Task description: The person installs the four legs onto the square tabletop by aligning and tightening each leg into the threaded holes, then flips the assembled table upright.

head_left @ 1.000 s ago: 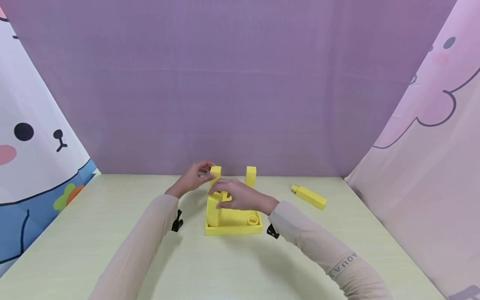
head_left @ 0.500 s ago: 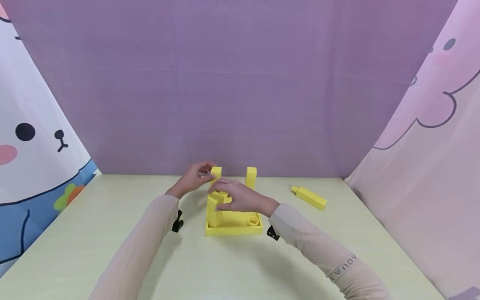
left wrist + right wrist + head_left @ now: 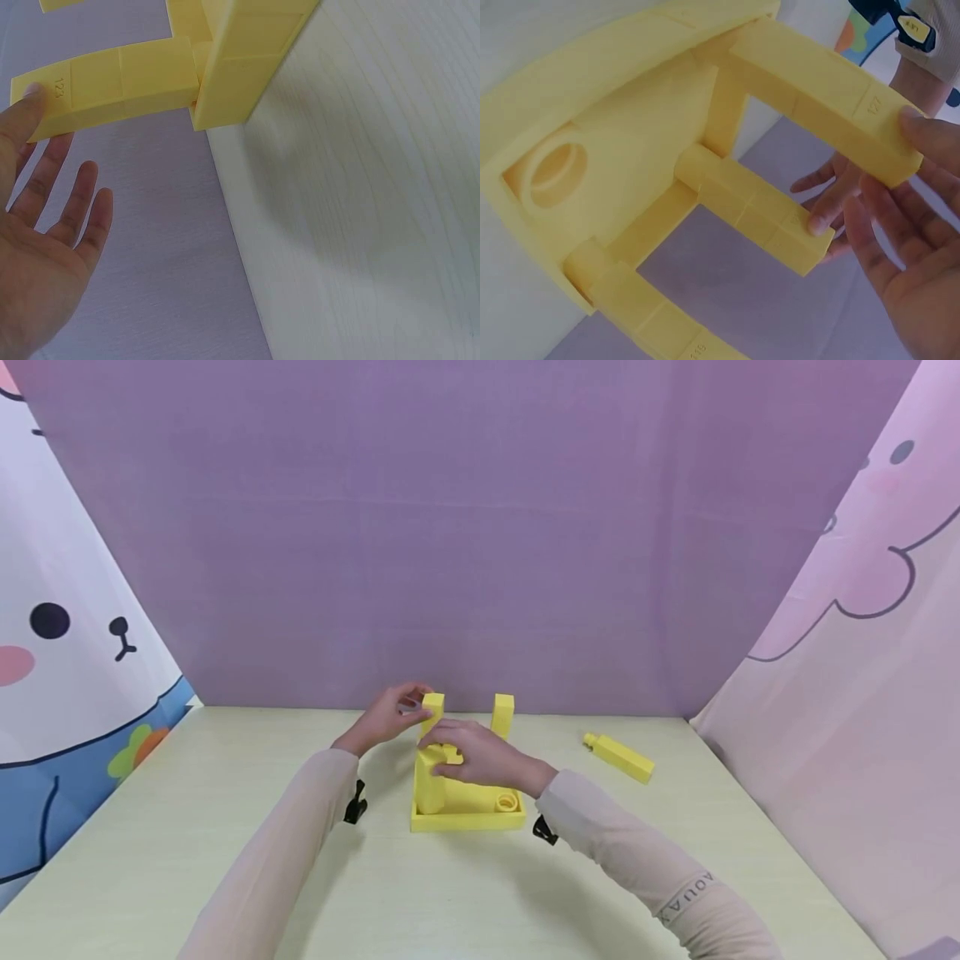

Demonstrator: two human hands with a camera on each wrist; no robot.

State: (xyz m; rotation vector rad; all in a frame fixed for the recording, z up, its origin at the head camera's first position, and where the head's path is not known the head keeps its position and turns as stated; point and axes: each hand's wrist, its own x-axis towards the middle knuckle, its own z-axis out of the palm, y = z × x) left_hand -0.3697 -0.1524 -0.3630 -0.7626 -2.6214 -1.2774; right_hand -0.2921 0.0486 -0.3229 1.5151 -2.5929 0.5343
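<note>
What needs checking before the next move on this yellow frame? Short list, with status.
1. Right hand has near-left leg: ok, pinched near its top.
2. Left hand has far-left leg: ok, also pinched near its top.
3. Near-left leg fully seated: cannot tell, no view shows its joint clearly.
4. Far-right leg in its corner of the base: ok, standing there unheld.
5. Near-right socket filled: not ok, no leg in it.
6. Loose leg on the base: not ok, lying on the table to the right.
</note>
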